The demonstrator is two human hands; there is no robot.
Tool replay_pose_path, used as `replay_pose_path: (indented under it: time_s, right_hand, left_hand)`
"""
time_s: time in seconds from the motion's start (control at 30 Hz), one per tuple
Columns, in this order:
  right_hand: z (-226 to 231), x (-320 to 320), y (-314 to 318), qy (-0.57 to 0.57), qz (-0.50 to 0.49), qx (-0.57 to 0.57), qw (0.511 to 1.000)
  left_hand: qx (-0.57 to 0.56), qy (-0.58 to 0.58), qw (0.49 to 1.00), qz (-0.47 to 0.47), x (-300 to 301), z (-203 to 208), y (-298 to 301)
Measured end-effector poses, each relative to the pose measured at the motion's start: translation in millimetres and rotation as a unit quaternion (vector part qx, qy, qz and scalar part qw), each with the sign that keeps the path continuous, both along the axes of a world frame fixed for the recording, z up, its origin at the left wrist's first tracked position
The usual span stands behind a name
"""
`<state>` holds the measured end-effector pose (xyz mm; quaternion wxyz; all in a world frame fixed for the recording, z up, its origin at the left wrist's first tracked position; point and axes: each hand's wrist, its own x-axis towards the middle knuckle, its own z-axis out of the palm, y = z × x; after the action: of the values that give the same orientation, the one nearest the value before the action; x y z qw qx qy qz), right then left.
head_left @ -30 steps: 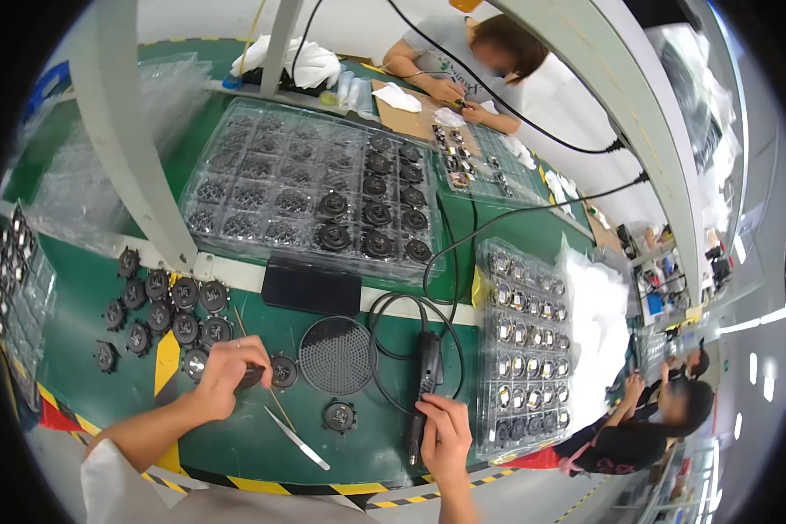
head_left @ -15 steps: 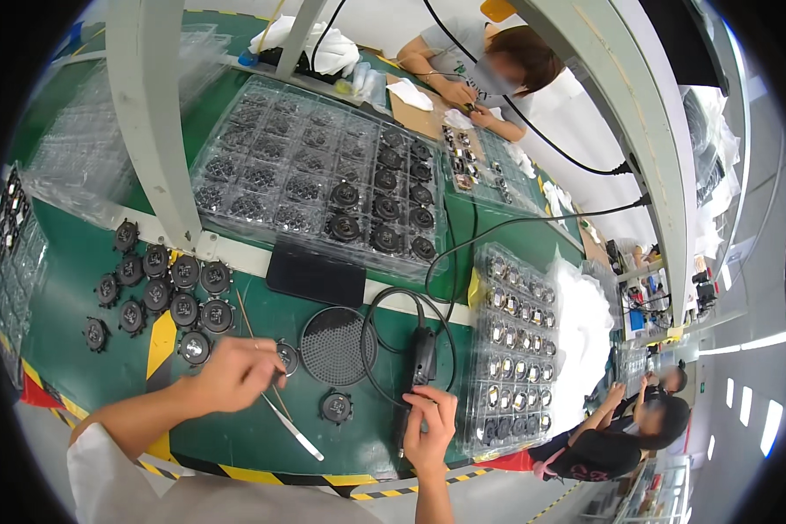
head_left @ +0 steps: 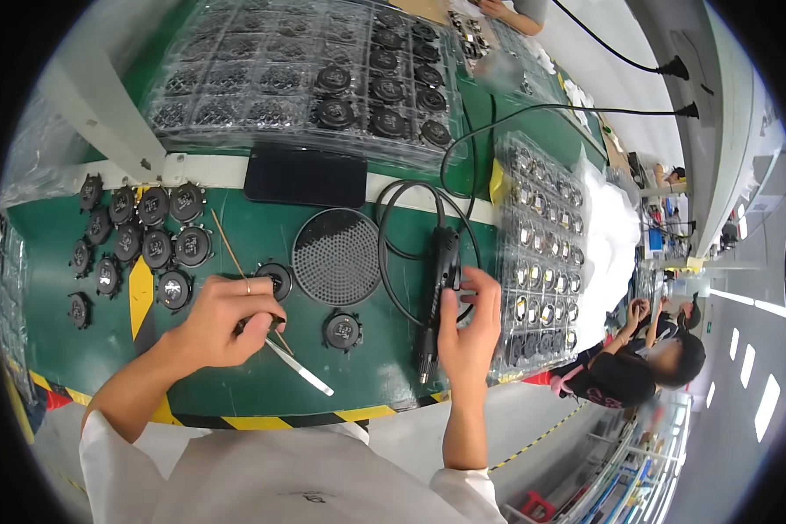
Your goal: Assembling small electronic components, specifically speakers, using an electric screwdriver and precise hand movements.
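Observation:
My left hand (head_left: 225, 325) is closed, with a small dark part (head_left: 251, 324) pinched between thumb and fingers; its shape is mostly hidden. Under these fingers a thin brown stick (head_left: 227, 242) and a slim white-handled tool (head_left: 301, 368) lie on the green table. Just beyond the fingertips is a round black module (head_left: 275, 281). My right hand (head_left: 470, 327) has its thumb and fingers apart, close along the right side of a black pen-shaped electric tool (head_left: 441, 284) with a coiled cable. Another round black module (head_left: 342, 330) lies between the hands.
Several round black modules (head_left: 155, 248) lie on the left. A round perforated dish (head_left: 336, 258) and a black flat pad (head_left: 306, 179) are ahead. Clear trays (head_left: 297, 144) of modules stand behind; another tray stack (head_left: 541, 253) is right. A metal post (head_left: 105, 105) rises at left.
My view has tilted down toward the table. My right hand's fingers have come off the electric tool to its right side. My left hand has turned, and a dark part now shows in it.

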<state>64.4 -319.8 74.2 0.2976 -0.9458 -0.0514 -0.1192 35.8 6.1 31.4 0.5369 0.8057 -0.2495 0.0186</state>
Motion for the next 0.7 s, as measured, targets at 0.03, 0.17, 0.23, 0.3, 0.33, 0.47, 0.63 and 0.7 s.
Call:
replay_pose_path:
  time_s: [0.03,0.17,0.23,0.3,0.33,0.47,0.63,0.7]
  right_hand:
    - [0.8,-1.6,4.7,-0.006,-0.001,0.001,1.000]
    - [-6.2,3.6,10.3,0.061,-0.020,-0.155,0.986]
    - [-4.0,11.0,9.6,0.071,-0.007,-0.151,0.986]
    - [1.7,16.5,-0.2,0.180,-0.005,-0.075,0.981]
    - [-2.3,22.8,-8.5,0.168,0.033,0.038,0.984]
    - [-18.5,31.0,-29.4,0.150,0.047,0.471,0.868]
    - [15.0,58.6,-29.5,0.078,0.130,0.728,0.669]
    - [17.4,63.4,-34.2,0.063,0.160,0.733,0.658]
  left_hand:
    - [-0.009,0.011,1.000,0.005,-3.6,1.4,1.9]
    - [-0.044,-0.003,0.999,0.010,-10.3,-6.2,2.2]
    - [-0.032,0.035,0.999,0.007,-15.7,-7.6,2.0]
    - [-0.018,0.059,0.998,0.001,-17.5,-2.3,2.7]
    - [-0.030,0.042,0.999,0.009,-20.0,-2.9,2.9]
    - [-0.021,-0.004,1.000,0.000,-16.1,-3.4,5.7]
    - [-0.033,0.004,0.999,0.002,-10.3,-0.7,3.4]
    - [-0.039,0.030,0.999,0.016,-7.5,0.8,3.5]
